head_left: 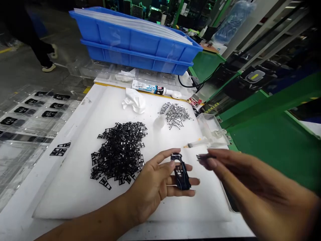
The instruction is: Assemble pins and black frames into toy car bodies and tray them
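In the middle of the head view, my left hand (157, 180) is closed on a dark plastic housing (182, 174) with cutouts and a round opening near its top. The thumb presses on its edge and the other fingers lie behind it. To the right, my right hand (233, 174) pinches a small black piece (204, 156) between thumb and fingertips, apart from the housing. That piece is partly covered by the fingers and slightly blurred. Left of my left hand lies a heap of small black frame pieces (120, 150) on a white foam mat (75, 194).
Metal pins (177, 115) are piled beyond my hands, beside a clear spoon (160, 122). A syringe (197, 144), a clear box (213, 129), a crumpled tissue (134, 101) and a glue tube (147, 87) lie around. Blue bins (137, 40) stand behind; clear trays (25, 113) sit left. A person walks far left.
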